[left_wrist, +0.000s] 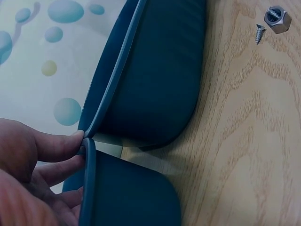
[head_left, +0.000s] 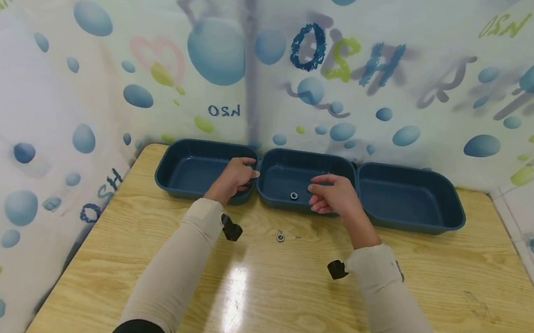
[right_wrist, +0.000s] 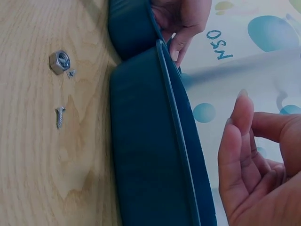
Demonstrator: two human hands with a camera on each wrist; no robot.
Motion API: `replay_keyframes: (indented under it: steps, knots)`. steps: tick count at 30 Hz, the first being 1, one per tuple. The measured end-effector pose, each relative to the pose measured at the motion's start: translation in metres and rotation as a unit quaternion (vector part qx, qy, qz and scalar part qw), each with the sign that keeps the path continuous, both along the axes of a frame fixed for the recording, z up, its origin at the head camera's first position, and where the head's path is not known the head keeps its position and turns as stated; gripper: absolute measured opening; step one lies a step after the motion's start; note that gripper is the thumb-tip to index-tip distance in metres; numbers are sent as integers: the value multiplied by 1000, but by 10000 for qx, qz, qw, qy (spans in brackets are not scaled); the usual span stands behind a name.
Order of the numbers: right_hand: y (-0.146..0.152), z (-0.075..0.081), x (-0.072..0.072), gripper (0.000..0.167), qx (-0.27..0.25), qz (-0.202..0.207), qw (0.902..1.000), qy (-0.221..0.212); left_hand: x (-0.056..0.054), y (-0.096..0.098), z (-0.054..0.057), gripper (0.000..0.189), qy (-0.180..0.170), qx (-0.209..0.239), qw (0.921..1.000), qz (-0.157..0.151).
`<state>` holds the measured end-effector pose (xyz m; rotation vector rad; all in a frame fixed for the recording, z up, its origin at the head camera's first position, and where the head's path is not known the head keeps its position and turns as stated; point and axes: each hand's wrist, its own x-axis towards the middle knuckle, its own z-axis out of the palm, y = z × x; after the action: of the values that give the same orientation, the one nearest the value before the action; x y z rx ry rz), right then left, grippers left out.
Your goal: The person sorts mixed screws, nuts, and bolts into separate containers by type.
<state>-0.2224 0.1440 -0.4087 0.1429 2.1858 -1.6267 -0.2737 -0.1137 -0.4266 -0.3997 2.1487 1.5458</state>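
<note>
My left hand [head_left: 238, 175] grips the rim between the left blue bin [head_left: 164, 168] and the middle blue bin [head_left: 268, 198]. In the left wrist view the thumb [left_wrist: 61, 147] presses where the two rims meet, with the other fingers inside the left bin. Over the right part of the middle bin hovers my right hand [head_left: 335, 196], fingers loosely bent and no object visible between them. A metal nut [head_left: 294, 196] lies in the middle bin. On the table in front are a hex nut [right_wrist: 59, 62], a screw [right_wrist: 59, 117], and another screw [right_wrist: 71, 73] beside the nut.
A right blue bin [head_left: 411, 199] stands beside the middle one, all in a row at the back of the wooden table [head_left: 281, 300]. Behind them hangs a patterned curtain [head_left: 265, 95]. Black wrist cameras [head_left: 232, 229] are strapped at both sleeves.
</note>
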Motion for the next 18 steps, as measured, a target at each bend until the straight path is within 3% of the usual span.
replay_keyframes:
  steps: [18]
  knots:
    - [-8, -19, 26, 39, -303, 108, 9994, -92, -2, 0, 1, 53, -48, -38, 10000, 19]
